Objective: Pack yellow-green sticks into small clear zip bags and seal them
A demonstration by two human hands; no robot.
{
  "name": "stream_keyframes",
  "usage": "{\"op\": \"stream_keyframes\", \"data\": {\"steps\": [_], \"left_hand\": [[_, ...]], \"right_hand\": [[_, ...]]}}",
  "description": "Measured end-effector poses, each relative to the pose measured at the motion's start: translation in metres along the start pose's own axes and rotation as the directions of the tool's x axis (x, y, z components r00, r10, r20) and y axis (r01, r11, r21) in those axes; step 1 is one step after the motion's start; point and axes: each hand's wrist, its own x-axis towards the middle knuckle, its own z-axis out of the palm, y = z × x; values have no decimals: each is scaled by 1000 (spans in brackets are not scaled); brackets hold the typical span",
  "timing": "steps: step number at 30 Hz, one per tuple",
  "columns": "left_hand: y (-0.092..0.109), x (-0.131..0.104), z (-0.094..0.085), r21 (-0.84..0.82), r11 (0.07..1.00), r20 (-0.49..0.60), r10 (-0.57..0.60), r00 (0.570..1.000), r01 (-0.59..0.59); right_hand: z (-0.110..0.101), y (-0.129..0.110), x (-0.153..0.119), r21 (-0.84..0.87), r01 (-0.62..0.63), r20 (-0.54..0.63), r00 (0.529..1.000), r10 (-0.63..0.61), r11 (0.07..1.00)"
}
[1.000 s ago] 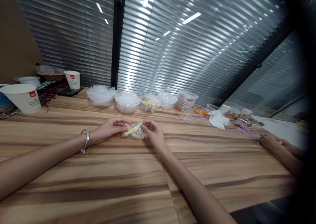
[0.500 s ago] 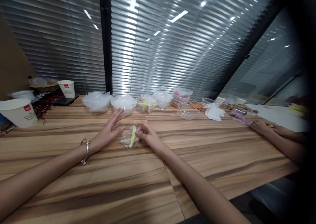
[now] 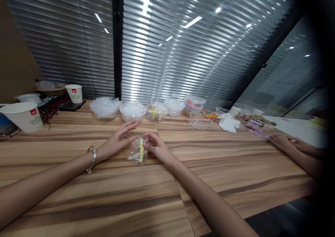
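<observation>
A small clear plastic bag (image 3: 135,155) with a narrow yellow strip (image 3: 141,151) in it is just above or on the wooden table, in front of me. My right hand (image 3: 159,149) pinches the bag's upper right side between thumb and fingers. To the left, my left hand (image 3: 119,141) is open, its fingers stretched out and its thumb tip close to the bag's top. Whether that thumb touches the bag I cannot tell. Beyond my hands stand a bowl of white plastic bags (image 3: 133,112) and a clear bowl with yellow pieces (image 3: 157,112).
Another bowl of bags (image 3: 105,108), stacked clear tubs (image 3: 193,104), an open clear bowl (image 3: 200,121) and a white tissue (image 3: 229,123) line the back. Paper cups (image 3: 24,117) stand at left. Another person's hands (image 3: 284,143) rest at the right.
The view has shifted slightly. The bag now hangs flatter and lower from my right hand, with the yellow strip more upright. My left hand stays open beside it.
</observation>
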Motion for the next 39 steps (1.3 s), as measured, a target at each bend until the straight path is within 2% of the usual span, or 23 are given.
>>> {"op": "stream_keyframes", "data": {"steps": [2,4,7,11,18,29,35,39], "left_hand": [[1,0,0,-5,999,102,-39,994,40],[2,-1,2,-84,992,188,-77,979,94],[0,-1,4,-200,968,246,-97,964,149],[-7,0,3,-180,967,202,-142,969,180],[-10,1,1,-200,959,179,-166,970,201],[-14,2,3,-158,972,223,-135,965,172],[-12,2,2,-116,983,217,-114,970,142],[-13,2,2,-71,992,170,-88,981,101]], "right_hand": [[1,-1,0,4,-5,7,1000,5,1000],[2,-2,0,4,-15,35,999,15,1000],[2,-3,0,-8,-19,58,998,20,1000],[3,-1,0,34,-64,57,996,62,997],[9,-1,-1,211,-128,-70,987,145,969],[8,1,0,162,-118,-91,987,133,980],[9,0,0,146,-124,-114,983,141,981],[8,1,0,178,-141,-116,980,163,974]]}}
